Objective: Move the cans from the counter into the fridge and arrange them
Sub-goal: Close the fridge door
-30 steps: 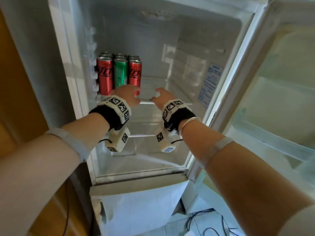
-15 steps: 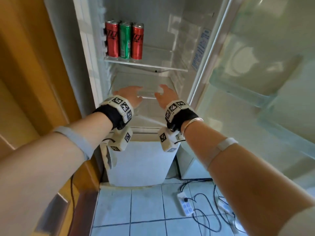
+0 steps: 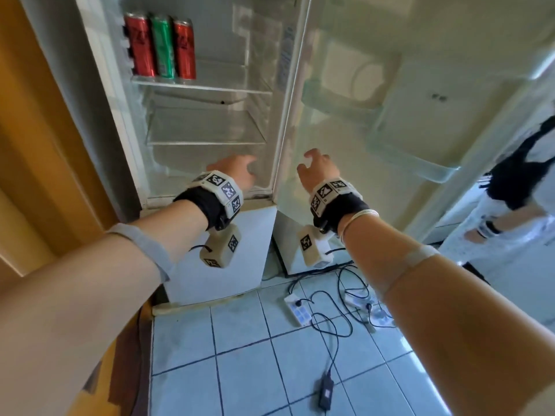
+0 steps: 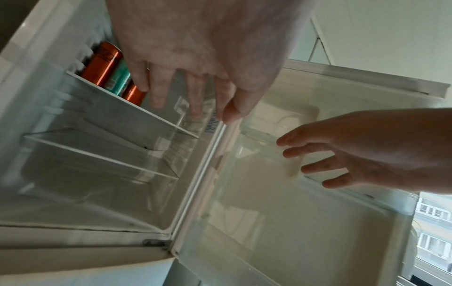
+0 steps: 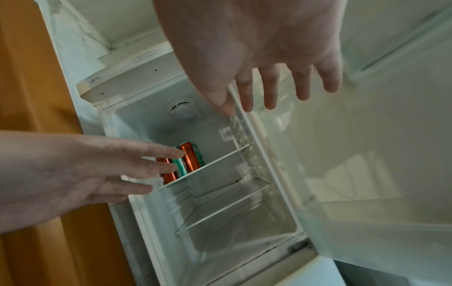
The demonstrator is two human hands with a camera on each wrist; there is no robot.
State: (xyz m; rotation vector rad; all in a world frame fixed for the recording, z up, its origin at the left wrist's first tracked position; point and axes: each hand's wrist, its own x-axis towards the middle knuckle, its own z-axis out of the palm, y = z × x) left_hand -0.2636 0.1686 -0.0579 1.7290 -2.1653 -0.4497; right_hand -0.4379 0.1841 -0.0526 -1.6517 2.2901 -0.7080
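Red and green cans (image 3: pixel 162 49) stand in tight rows at the left of the fridge's upper glass shelf (image 3: pixel 228 90); a red can (image 4: pixel 102 66) and a green one (image 5: pixel 180 166) show in the wrist views. My left hand (image 3: pixel 240 172) hangs in front of the fridge's lowest compartment with fingers (image 4: pixel 195 98) loosely spread, holding nothing. My right hand (image 3: pixel 313 166) is beside it before the open door, fingers (image 5: pixel 270 91) spread and empty. Both hands are well below the cans and apart from them.
The fridge door (image 3: pixel 405 115) stands open to the right with clear door bins (image 3: pixel 414 163). A lower glass shelf (image 3: pixel 207 142) is bare. A wooden panel (image 3: pixel 45 130) flanks the left. Power strips and cables (image 3: pixel 330 307) lie on the tiled floor. A person (image 3: pixel 516 199) stands at far right.
Both hands have come down and back from the upper shelf edge, out of the fridge, and shifted right. The view has tilted down toward the floor.
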